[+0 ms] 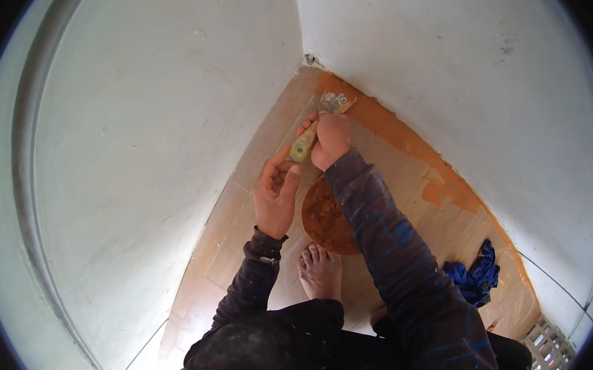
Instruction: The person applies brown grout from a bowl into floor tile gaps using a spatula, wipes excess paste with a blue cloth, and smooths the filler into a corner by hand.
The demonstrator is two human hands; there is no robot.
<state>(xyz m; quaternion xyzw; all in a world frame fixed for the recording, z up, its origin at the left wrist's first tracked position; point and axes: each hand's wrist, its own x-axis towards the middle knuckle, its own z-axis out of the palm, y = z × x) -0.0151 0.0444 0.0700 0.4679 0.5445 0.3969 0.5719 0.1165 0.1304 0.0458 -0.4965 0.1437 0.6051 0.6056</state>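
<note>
Presently: scraper (309, 136), grasped in right hand (333, 138); left hand (276, 194), loose, half-curled beside handle end (299, 151); brown bowl (350, 251) nearby, paste (325, 219) inside.

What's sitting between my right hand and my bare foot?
In the head view, a bowl of brown paste, partly hidden by your right sleeve.

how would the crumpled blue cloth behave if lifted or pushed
The blue cloth would likely hang floppy, judging by its loose folds. Its small heap suggests little weight, unless damp. Pushed, it would probably bunch rather than roll, lying crumpled already.
</note>
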